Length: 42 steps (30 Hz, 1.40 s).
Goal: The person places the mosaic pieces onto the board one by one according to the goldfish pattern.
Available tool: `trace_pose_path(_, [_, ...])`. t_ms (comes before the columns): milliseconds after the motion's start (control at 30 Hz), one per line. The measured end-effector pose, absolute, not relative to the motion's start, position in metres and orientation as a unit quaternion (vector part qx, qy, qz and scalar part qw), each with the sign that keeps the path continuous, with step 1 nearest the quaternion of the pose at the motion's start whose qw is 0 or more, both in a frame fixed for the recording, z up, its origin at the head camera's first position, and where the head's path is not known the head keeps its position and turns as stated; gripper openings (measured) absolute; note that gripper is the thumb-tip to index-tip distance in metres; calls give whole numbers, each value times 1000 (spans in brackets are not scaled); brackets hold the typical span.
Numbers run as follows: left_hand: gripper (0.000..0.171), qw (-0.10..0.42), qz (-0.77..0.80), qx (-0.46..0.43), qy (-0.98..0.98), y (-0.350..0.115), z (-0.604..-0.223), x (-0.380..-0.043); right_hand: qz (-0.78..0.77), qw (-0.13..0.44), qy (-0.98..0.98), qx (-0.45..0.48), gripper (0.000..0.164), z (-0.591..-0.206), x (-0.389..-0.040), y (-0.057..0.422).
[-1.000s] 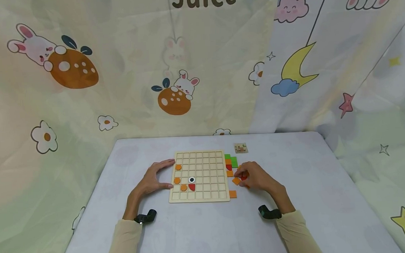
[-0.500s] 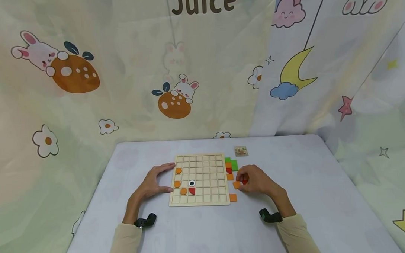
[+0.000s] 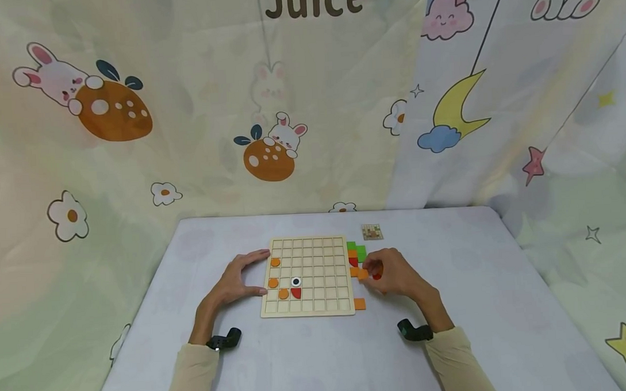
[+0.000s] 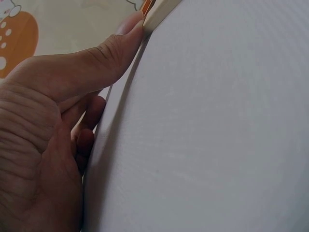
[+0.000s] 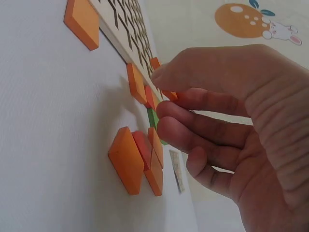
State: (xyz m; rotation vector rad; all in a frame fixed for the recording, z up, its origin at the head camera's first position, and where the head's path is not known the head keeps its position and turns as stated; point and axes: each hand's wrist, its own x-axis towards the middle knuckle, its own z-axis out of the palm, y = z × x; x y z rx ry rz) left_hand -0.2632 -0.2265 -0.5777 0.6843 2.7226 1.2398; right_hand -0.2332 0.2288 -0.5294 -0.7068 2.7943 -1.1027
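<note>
A square wooden grid board [image 3: 321, 270] lies on the table. My left hand [image 3: 235, 280] touches its left edge with spread thumb and fingers; the left wrist view shows the thumb [image 4: 116, 50] at the board's corner. To the right of the board, my right hand [image 3: 394, 271] pinches an orange square tile [image 3: 363, 274] between thumb and fingers, raised off the table. In the right wrist view the thumb hides part of that tile [image 5: 169, 95]. Orange discs [image 3: 283, 294], a red quarter-round piece [image 3: 296, 293] and a black-and-white eye disc [image 3: 296, 282] sit in the board's cells.
Green [image 3: 361, 253], orange and red pieces lie along the board's right edge. Under my right hand are more orange tiles [image 5: 126, 162] and a red piece [image 5: 142, 149]. A single orange tile [image 3: 360, 304] lies nearer, and a small patterned card [image 3: 372, 232] farther back.
My right hand has picked up the orange tile from the table and brought it slightly toward the board. The left hand stays at the board's edge.
</note>
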Motion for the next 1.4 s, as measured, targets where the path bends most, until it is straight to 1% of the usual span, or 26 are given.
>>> trace_pose_path(300, [98, 43, 410, 216, 885, -226, -577, -263, -374, 15, 902, -213, 16, -537, -236, 218])
trace_pose_path(600, [97, 40, 406, 221, 886, -226, -577, -263, -358, 3, 907, -222, 17, -543, -238, 199])
trace_pose_path(867, [98, 43, 407, 223, 885, -227, -577, -264, -384, -3, 891, -240, 15, -546, -242, 185])
trace_pose_path(1133, [99, 44, 403, 218, 888, -227, -576, -265, -396, -23, 880, -261, 16, -549, -248, 173])
trace_pose_path(1400, [99, 41, 401, 219, 888, -228, -577, -265, -398, -16, 882, -253, 16, -549, -248, 159])
